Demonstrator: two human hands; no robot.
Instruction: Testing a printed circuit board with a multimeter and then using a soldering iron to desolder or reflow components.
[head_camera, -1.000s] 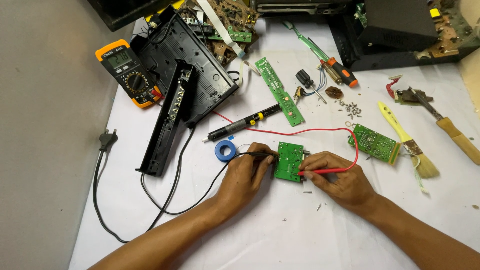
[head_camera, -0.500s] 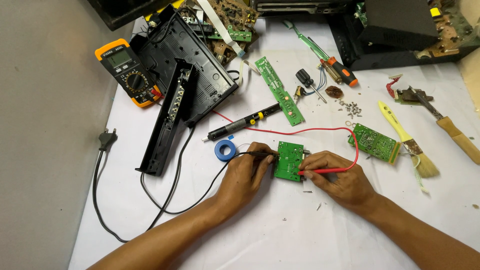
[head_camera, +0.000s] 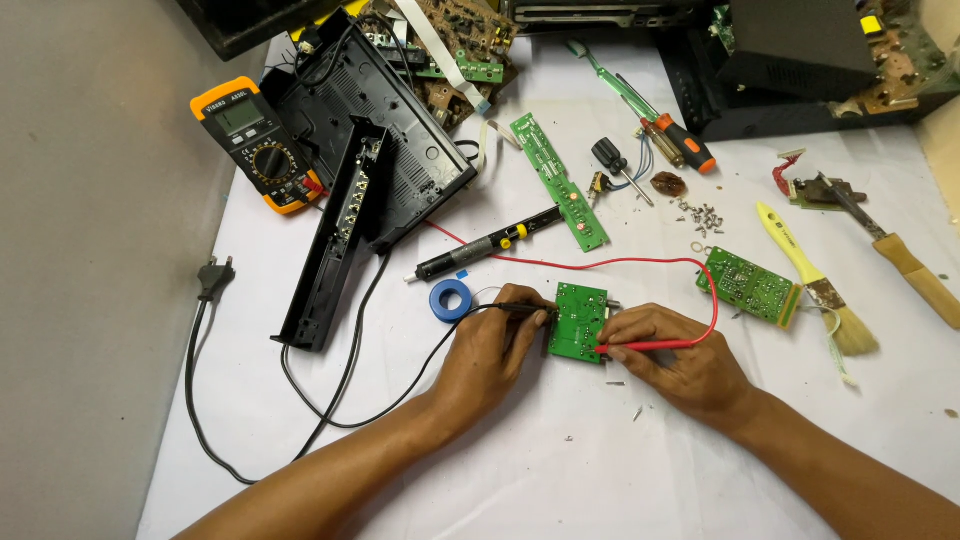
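Centrally, low in the frame, a small green circuit board (head_camera: 579, 322) is probed: a black probe (head_camera: 515, 310) is pinched by the left hand (head_camera: 492, 350), a red probe (head_camera: 650, 346) by the right hand (head_camera: 680, 360).

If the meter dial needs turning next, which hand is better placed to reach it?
Probably the left hand. The multimeter lies at the far left of the table, on that hand's side. The right hand holds the red probe on the small green board and would have to cross over.

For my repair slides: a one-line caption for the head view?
Left hand and right hand press black and red probes onto a small green circuit board.
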